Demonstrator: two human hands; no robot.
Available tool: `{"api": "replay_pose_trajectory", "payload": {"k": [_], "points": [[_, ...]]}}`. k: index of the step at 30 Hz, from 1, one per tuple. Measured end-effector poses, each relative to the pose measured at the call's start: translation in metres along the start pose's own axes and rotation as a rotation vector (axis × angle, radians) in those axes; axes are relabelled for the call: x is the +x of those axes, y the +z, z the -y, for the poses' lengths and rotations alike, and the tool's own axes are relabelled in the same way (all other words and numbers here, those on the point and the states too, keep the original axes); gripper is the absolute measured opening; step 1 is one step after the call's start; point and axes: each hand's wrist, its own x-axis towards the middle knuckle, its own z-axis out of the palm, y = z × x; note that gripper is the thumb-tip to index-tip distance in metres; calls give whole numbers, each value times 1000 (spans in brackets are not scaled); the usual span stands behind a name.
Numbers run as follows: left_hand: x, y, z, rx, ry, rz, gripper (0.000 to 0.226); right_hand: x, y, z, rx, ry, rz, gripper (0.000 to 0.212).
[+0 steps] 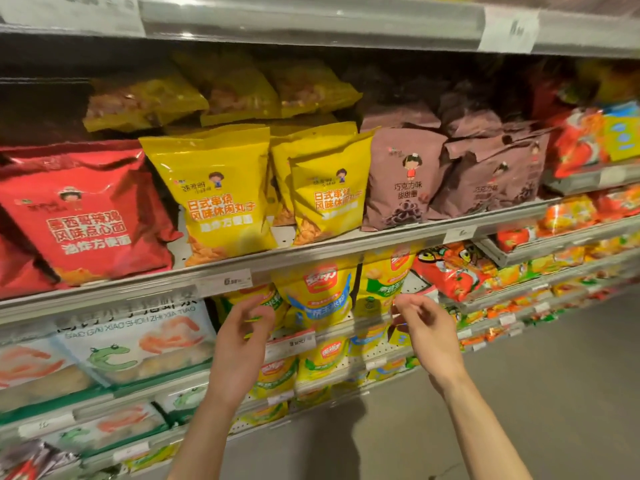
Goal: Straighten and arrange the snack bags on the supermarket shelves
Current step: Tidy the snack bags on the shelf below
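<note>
The snack bags stand in rows on the middle shelf (311, 252), upright with their long axes vertical and printed fronts facing the aisle. At the shelf's left end a red bag (86, 216) leans back a little, printed with white Chinese characters and a cartoon child in a hat. Just beside it a yellow bag (218, 195) stands at the front edge, its red-outlined line reading 日式串烧; a second yellow bag (329, 199) of the same print stands to its right, tilted slightly, with more of them behind. Next along are brown bags (401, 181) marked 巧克力味 with a cartoon girl, the further ones creased and leaning on each other. More yellow packs (221, 88) lie flat, stacked on top at the back. A price tag (225, 280) sits on the shelf's front edge, its figures too blurred to read. Below, a lower shelf holds yellow bags with a red logo (318, 292) and, to the left, pale packs (138, 341) showing a green frog and the letters "XIAO SHOU ZHI XIA TIAO". Both hands are raised before this lower shelf: the left hand (242, 337) and right hand (426, 327) each have loosely curled fingers and hold nothing, touching no bag.
</note>
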Motion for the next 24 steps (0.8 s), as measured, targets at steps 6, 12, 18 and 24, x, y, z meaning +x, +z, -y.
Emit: {"api": "replay_pose_trajectory", "payload": {"k": [6, 12, 18, 24], "points": [[6, 12, 13, -4, -34, -16, 20, 23, 3, -13, 28, 12, -3, 8], [12, 45, 16, 63, -71, -100, 26, 65, -4, -36, -1, 26, 67, 15], [14, 123, 10, 100, -93, -170, 21, 124, -41, -57, -46, 8, 176, 13], [32, 192, 14, 114, -116, -218, 16, 175, -91, -75, -129, -7, 209, 14]]}}
